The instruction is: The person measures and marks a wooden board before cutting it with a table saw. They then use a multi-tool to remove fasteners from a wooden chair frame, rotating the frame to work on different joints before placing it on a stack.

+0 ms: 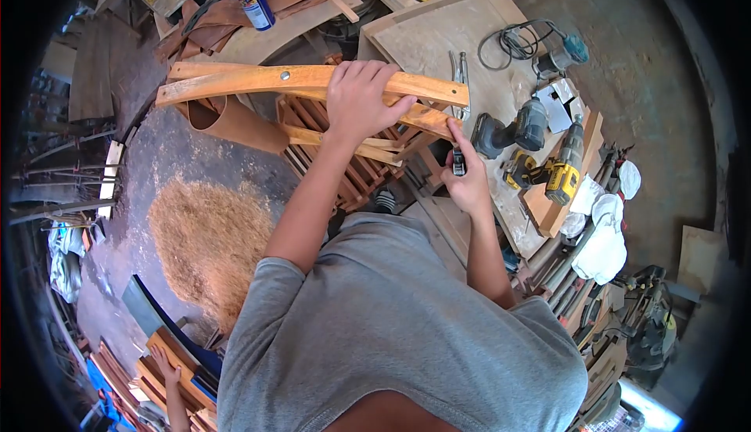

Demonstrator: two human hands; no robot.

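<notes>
My left hand (361, 105) is wrapped over a curved, orange-brown wooden slat (235, 83) with a round metal bolt head in it. Under that slat a second wooden piece (425, 118) crosses at an angle. At this piece's right end is my right hand (469, 175), its thumb and finger curled around a small black tool (458, 161) whose kind I cannot make out. A curled brown leather piece (238, 125) hangs below the slats at the left. More wooden slats (344, 174) lie beneath my forearm.
On the bench (426, 33) at right lie a dark drill (516, 128), a yellow drill (565, 170), pliers (461, 72) and a teal corded power tool (563, 52). A spray can (254, 1) stands at the back. Sawdust (207, 232) covers the floor. Another person's hand (164, 365) touches boards lower left.
</notes>
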